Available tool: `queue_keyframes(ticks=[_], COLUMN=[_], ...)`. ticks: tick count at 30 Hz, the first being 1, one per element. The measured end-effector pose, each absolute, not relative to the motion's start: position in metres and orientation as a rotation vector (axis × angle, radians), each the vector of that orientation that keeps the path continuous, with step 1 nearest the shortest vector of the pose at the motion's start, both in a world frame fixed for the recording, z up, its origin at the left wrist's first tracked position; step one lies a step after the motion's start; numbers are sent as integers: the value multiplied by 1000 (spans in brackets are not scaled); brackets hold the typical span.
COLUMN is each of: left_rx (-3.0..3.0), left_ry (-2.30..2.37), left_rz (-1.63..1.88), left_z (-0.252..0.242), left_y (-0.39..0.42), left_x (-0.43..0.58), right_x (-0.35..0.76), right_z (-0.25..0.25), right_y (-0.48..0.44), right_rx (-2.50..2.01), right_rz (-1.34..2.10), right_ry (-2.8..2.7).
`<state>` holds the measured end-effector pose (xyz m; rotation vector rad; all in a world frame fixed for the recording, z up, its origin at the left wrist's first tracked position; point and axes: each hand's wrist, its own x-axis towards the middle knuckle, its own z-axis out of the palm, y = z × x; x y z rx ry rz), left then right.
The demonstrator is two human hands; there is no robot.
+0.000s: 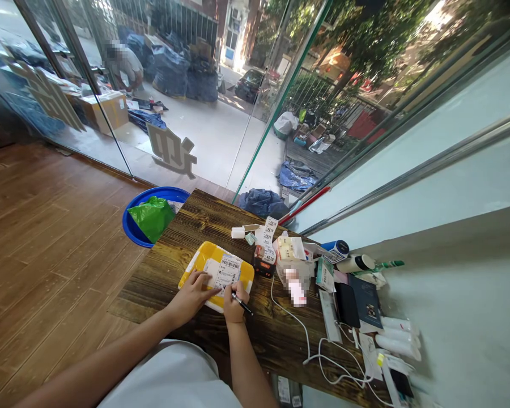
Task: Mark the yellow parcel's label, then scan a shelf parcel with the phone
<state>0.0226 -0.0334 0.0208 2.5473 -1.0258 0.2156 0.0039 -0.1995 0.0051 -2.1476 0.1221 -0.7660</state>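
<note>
A yellow and white parcel point(203, 256) lies on the dark wooden table in front of me. On its top is a white shipping label point(228, 273) with barcodes and print. My left hand point(194, 298) rests on the parcel's near left part, fingers stretched out over its surface. In my right hand point(234, 305) is a black pen point(247, 309), gripped at the label's lower edge. The pen's tip is partly hidden by my fingers, so I cannot tell whether it touches the label.
A small label printer point(264, 266) with a printed strip stands right of the parcel. White cable point(306, 340), a phone point(347, 305) and paper rolls point(397, 344) lie farther right. A blue bin point(131, 228) stands beyond the table's left edge. Behind glass, a person point(130, 65) bends over boxes.
</note>
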Motion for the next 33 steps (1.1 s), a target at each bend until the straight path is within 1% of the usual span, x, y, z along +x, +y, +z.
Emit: queue_keyframes(ticks=[5,18,33], left_rx=[2542,2535,2533], left_ry=[-1011,-1034,-1013], left_rz=[161,213,160], left_z=[22,20,18], left_y=[-33,-33,-32], left_x=[23,23,23], right_x=[4,5,5], right_z=[5,4,0], right_y=[-200,-199,-200], right_rx=[-2158,-2186,-2196], right_rz=[-764,-770,-785], right_ry=[122,101,135])
